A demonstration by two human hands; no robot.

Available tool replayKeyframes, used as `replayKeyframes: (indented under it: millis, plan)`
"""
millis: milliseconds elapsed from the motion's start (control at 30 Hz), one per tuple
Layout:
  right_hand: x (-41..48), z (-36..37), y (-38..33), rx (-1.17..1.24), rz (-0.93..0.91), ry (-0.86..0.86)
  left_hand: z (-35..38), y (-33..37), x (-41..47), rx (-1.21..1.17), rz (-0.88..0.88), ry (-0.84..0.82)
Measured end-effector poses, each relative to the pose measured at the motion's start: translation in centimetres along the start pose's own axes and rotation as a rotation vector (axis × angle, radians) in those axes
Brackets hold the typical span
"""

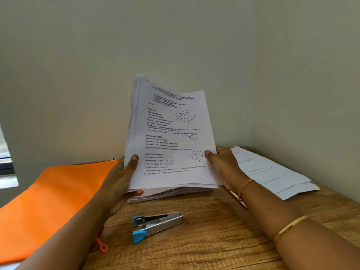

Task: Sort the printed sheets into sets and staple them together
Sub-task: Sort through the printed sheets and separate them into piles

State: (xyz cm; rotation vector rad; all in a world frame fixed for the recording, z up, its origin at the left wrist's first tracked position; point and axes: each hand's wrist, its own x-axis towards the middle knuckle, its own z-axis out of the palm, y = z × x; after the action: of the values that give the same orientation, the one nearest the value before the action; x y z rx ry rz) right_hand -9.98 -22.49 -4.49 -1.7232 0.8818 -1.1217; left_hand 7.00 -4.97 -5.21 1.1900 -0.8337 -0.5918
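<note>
**Stack of printed sheets (171, 133) gripped upright in both hands**

Wooden table (224, 240) set into a wall corner. Flat across its left part, an orange pouch (48, 201). Over the middle, the thick stack, top page of typed text with pen notes tilted toward the camera, bottom edge down at the table top. At the far right, loose sheets (272, 172) fanned flat. Left hand (118, 180) clamped on the stack's lower left edge, thumb on the front page, fingers curled beneath. Right hand (224, 166) pinching the right edge, thumb in front. Nearer, lying untouched, a silver stapler (155, 225) with blue tips, arms spread. Smallest, an orange zip pull (103, 246) by the pouch's near edge.
</note>
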Motion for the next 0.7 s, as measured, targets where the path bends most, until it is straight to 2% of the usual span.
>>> replayKeyframes:
  millis: [67,200,367,433,600,700]
  plan:
    - [0.1,-0.3,0.2,-0.05,-0.018,0.013,0.1,0.0,0.0,-0.009,-0.008,0.0]
    - [0.5,-1.1,0.7,-0.417,-0.133,0.106,0.3,-0.1,0.0,0.02,-0.013,0.028]
    - [1.4,-4.6,0.5,-0.552,-0.126,0.252,-0.1,0.0,0.2,0.041,-0.01,0.107]
    - [1.8,-6.6,0.4,-0.651,-0.044,0.277,-0.2,-0.1,0.3,0.043,-0.017,0.124]
    - [3.0,-9.8,1.1,-1.064,0.352,0.257,-0.2,-0.2,0.5,0.046,-0.025,0.148]
    - [3.4,-10.4,2.5,-1.19,0.407,0.261,-0.3,-0.2,0.6,0.045,-0.03,0.16]
